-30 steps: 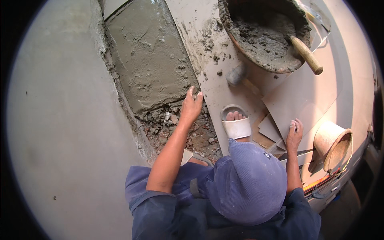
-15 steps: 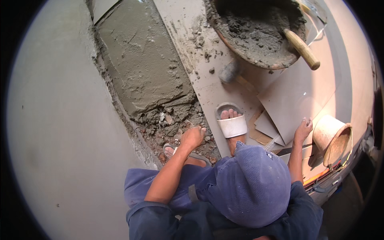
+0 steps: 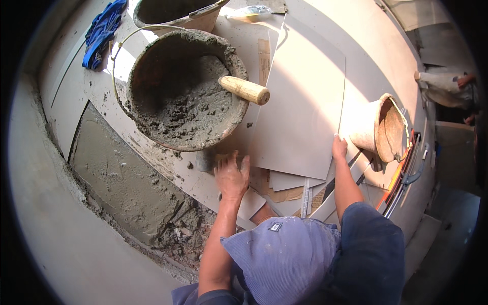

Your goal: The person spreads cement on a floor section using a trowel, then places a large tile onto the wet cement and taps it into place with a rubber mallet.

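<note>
My left hand (image 3: 232, 175) is open, fingers spread, over the floor at the near left corner of a large flat grey tile (image 3: 305, 96). Beside its fingertips lies the dark head of a mallet (image 3: 205, 161), partly hidden by the hand. My right hand (image 3: 339, 147) has its fingers closed on the tile's right edge. Beyond my left hand stands a bucket (image 3: 239, 119) of grey mortar (image 3: 195, 114). A thick wooden handle (image 3: 244, 90) sticks out of it; what it belongs to is hard to make out. On the left, wet mortar is spread in a strip (image 3: 122, 175).
To the right a dirty bucket (image 3: 366, 127) lies tipped. Cut tile pieces and cardboard (image 3: 284, 190) lie near me. A blue cloth (image 3: 104, 33) and another bucket (image 3: 175, 23) are at the far left. Long tools (image 3: 399, 178) line the right side; a person (image 3: 447, 86) is beyond.
The view has swung right. My left hand has left the rubble by the mortar strip, reaching forward and opening near the tile. My right hand has come onto the tile's right edge.
</note>
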A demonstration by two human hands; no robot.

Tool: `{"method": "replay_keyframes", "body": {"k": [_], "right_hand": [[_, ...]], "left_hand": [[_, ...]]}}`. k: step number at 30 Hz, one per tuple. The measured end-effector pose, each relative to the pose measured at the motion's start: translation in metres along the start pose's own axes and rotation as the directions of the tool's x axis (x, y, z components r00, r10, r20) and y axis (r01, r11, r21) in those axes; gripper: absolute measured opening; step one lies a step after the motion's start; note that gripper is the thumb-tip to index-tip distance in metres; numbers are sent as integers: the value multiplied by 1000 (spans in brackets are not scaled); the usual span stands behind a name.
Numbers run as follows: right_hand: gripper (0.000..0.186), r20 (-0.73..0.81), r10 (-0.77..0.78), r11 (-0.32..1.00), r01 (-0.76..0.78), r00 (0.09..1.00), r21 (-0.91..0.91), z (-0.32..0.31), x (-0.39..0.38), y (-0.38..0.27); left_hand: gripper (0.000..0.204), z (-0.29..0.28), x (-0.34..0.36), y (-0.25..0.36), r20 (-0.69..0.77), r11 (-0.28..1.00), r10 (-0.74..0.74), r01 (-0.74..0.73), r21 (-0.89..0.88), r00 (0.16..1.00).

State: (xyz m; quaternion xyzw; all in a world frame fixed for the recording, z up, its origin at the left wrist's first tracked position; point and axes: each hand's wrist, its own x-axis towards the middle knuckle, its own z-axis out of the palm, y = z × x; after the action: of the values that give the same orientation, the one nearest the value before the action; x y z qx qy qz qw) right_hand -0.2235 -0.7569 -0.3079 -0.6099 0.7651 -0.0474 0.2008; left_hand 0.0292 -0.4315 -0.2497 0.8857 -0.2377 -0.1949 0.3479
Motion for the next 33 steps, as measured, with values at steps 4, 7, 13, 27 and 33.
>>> {"method": "replay_keyframes", "body": {"k": [4,7,13,27,33], "right_hand": [[65,-100,48,998,-44,994,42,13,5,1],[65,-91,148,975,-129,985,183,17,6,-3],[77,-116,248,948,-216,962,232,16,7,-14],[64,36,-125,603,47,991,797,-46,-71,-86],[54,-234,-366,273,344,901,898,-111,-130,-182]], "left_hand": [[53,27,25,18,146,995,53,-64,74,988],[59,35,40,20,334,995,-101,100,21,937],[61,17,38,25,348,983,-17,80,-168,937],[45,-143,-33,80,425,890,352,-157,-429,834],[53,-211,-4,96,-137,753,200,-242,-612,970]]}}
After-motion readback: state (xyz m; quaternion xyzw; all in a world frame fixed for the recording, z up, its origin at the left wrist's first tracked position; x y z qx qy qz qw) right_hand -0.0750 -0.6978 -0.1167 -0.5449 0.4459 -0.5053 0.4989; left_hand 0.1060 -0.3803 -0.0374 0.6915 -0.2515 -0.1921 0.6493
